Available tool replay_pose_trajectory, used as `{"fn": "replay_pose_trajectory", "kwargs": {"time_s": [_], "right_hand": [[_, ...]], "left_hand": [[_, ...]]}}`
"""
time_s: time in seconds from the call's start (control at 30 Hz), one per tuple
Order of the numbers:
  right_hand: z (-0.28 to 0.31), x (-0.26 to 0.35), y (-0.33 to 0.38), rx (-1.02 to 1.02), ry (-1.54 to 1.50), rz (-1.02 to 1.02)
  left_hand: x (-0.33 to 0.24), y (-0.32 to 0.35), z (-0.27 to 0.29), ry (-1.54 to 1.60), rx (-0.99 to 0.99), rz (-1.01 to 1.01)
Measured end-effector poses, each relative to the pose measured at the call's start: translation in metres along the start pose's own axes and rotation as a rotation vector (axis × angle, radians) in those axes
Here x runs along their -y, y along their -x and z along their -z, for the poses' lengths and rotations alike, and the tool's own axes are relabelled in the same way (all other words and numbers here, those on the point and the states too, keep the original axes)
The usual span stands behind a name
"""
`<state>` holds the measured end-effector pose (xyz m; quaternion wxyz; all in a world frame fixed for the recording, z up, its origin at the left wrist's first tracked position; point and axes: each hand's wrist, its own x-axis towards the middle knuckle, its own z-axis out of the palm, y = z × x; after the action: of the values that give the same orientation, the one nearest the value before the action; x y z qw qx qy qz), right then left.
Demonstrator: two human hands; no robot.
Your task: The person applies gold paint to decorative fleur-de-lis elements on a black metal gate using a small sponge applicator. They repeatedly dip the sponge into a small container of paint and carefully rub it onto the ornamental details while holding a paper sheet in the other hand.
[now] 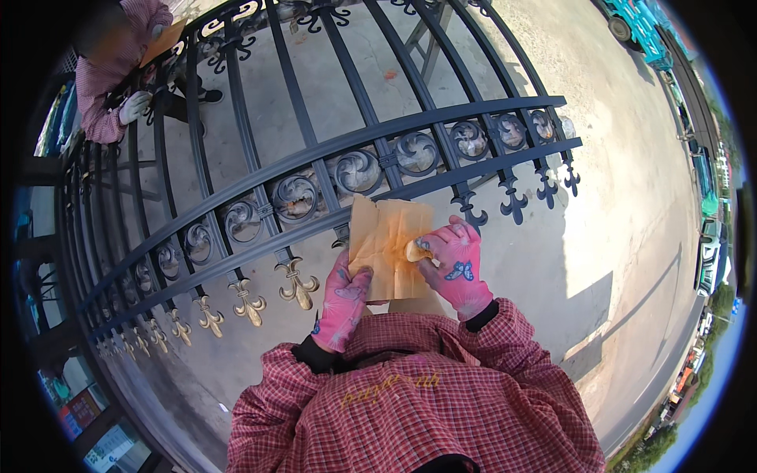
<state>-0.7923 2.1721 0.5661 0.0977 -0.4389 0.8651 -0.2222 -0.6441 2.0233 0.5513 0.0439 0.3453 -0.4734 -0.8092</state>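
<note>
My left hand (pixel 341 303), in a pink patterned glove, grips the lower left edge of a creased piece of brown cardboard (pixel 372 230). An orange-gold smear spreads over its middle and right side. Between the fingers of my gloved right hand (pixel 459 268) is a small pale-yellow sponge (pixel 415 251), held against or just over the smeared area. Just beyond the cardboard lies a dark metal fence panel (pixel 315 230) with scroll rings. Its spear-shaped finials on the left, such as the gold finial (pixel 297 285), are gold; those on the right, such as the dark finial (pixel 513 203), are dark.
At the upper left, another person (pixel 106 87) in a checked top and pale gloves stands by the fence, with a piece of brown cardboard (pixel 164 43). Concrete ground (pixel 544 268) lies around the panel. A turquoise vehicle (pixel 643 31) stands at the upper right.
</note>
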Motion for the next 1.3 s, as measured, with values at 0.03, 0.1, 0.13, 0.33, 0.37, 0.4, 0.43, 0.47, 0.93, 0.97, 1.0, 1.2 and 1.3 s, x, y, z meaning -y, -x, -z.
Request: {"fn": "replay_pose_trajectory", "kwargs": {"time_s": [0.03,0.1,0.13,0.33,0.37,0.4,0.43,0.47,0.93,0.97,1.0,1.2,1.3], "right_hand": [[0.003,-0.013,0.004,-0.052,-0.012,-0.059],[0.012,-0.019,0.004,-0.018,-0.060,0.005],[0.017,-0.025,0.005,-0.001,-0.085,0.037],[0.008,-0.143,0.033,-0.097,-0.034,-0.335],[0.000,-0.152,0.032,-0.083,-0.008,-0.353],[-0.009,-0.160,0.032,-0.073,0.021,-0.370],[-0.024,-0.167,0.036,-0.139,0.066,-0.272],[-0.030,-0.169,0.043,-0.074,0.100,-0.228],[-0.028,-0.175,0.081,0.227,0.218,-0.227],[-0.013,-0.170,0.080,0.413,0.239,-0.375],[-0.012,-0.169,0.076,0.267,0.159,-0.365],[-0.017,-0.197,0.032,0.046,0.292,-0.181],[-0.006,-0.195,0.034,-0.066,0.193,-0.333]], "left_hand": [[0.004,-0.004,-0.013,0.019,-0.020,-0.008],[0.008,-0.012,-0.035,0.014,-0.040,-0.004],[0.006,-0.015,-0.045,-0.008,-0.051,-0.001],[0.000,-0.030,-0.059,0.017,-0.178,-0.016],[0.003,-0.031,-0.056,0.002,-0.188,-0.017],[0.002,-0.033,-0.058,-0.012,-0.194,-0.021],[-0.001,-0.031,-0.063,0.010,-0.208,0.007],[-0.003,-0.030,-0.065,0.015,-0.228,0.012],[-0.012,-0.040,-0.043,-0.001,-0.182,0.077],[-0.011,-0.039,-0.038,-0.001,-0.188,0.079],[-0.009,-0.038,-0.036,-0.001,-0.194,0.080],[-0.010,-0.035,-0.033,0.006,-0.193,0.062],[-0.009,-0.035,-0.025,0.029,-0.193,0.055]]}}
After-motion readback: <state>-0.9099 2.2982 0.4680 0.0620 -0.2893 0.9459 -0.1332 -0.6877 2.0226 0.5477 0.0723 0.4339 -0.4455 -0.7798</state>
